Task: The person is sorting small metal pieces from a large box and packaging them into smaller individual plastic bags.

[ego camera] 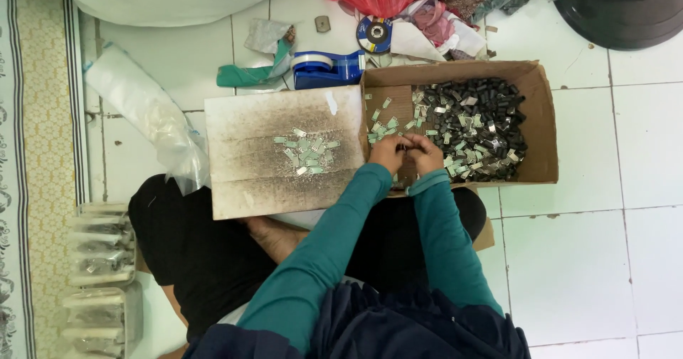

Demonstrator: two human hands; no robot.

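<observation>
The person wears a top with long teal sleeves — they reach down to the wrists of the left hand (388, 152) and the right hand (425, 152). A dark navy cloth hangs over the chest. The trousers are black — the feet are bare.

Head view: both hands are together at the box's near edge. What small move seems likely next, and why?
Probably the left hand carries a small part to the pile of pale green pieces on the cardboard flap: both it and the right hand finger parts at the open box, and sorted pieces already lie there.
</observation>
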